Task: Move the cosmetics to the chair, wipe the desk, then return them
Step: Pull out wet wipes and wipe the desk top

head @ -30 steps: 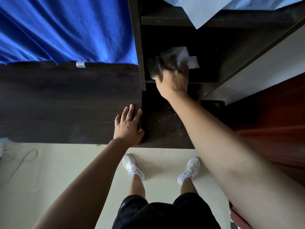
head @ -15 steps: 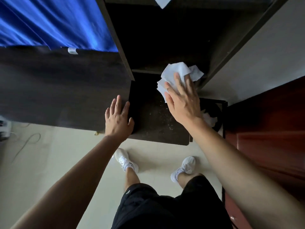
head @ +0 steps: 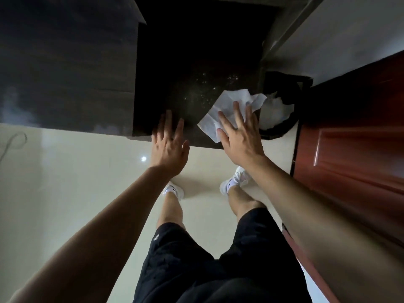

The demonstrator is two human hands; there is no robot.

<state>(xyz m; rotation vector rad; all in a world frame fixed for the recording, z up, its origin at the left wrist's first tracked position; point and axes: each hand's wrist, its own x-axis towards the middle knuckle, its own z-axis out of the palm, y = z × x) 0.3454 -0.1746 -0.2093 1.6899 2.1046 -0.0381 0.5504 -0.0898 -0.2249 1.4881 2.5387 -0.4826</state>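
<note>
A white tissue (head: 227, 106) lies at the front right corner of the dark desk (head: 185, 68). My right hand (head: 240, 136) presses flat on the tissue with straight, spread fingers. Pale specks of dust dot the dark surface just beyond the tissue. My left hand (head: 168, 143) rests flat with straight fingers on the desk's front edge, to the left of the tissue. No cosmetics or chair are in view.
A black waste bin (head: 282, 119) with white paper inside stands on the floor just right of the desk corner. A reddish-brown door (head: 354, 136) fills the right side. A lighter wooden desk section (head: 65, 68) extends left. My feet stand on the pale floor (head: 65, 182).
My right hand has dragged the tissue from the back shelf area toward the front right corner of the desk. My left hand slid back to the front edge. The view tilted downward.
</note>
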